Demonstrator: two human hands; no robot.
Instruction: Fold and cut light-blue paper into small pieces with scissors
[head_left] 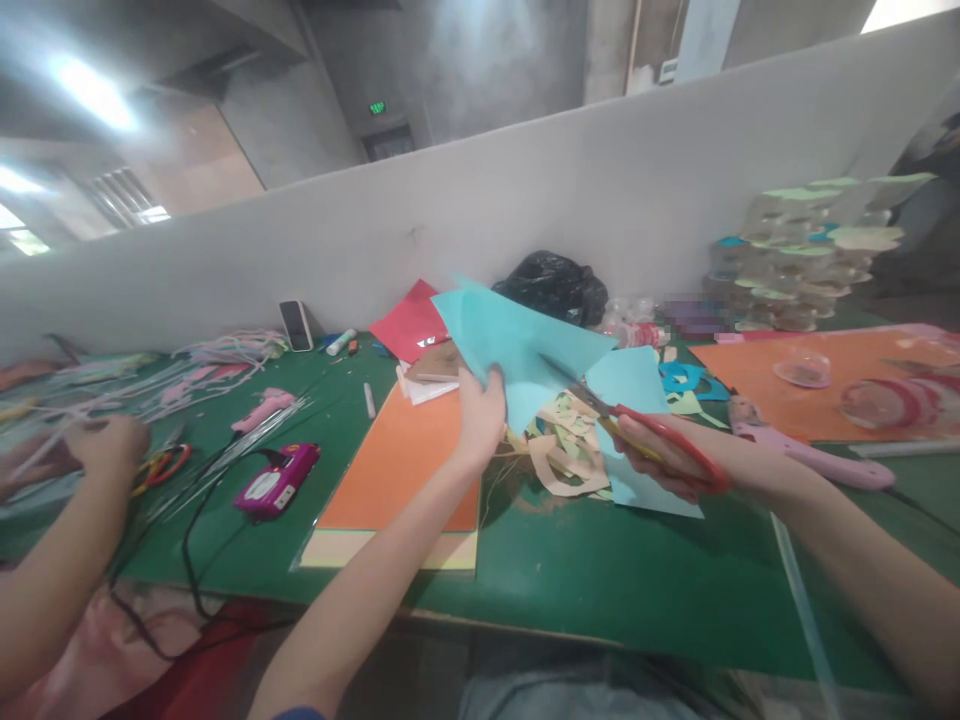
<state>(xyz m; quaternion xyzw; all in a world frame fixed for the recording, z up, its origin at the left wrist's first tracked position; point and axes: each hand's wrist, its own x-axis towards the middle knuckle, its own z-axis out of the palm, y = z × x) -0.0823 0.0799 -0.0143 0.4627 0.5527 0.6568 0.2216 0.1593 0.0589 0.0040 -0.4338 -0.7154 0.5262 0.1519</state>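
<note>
My left hand (484,420) is closed on the edge of a light blue sheet of paper (517,335) and holds it up above the table. In my right hand (652,460) is a pair of scissors (679,435) with red and yellow handles; its blades meet the sheet's right part. Another light blue piece of paper (637,385) lies beneath the scissors. Tan and pale green paper scraps (574,450) are heaped under the raised sheet. Left of them, orange sheets (405,465) lie stacked over a cream one.
A co-worker's hands (112,445) work at far left near a purple box (277,480) with a cable. A pink glue gun (814,455) lies at right, before orange sheets (750,370). Stacked clear cups (795,255) and a black plastic bag (555,285) stand along the partition (360,240).
</note>
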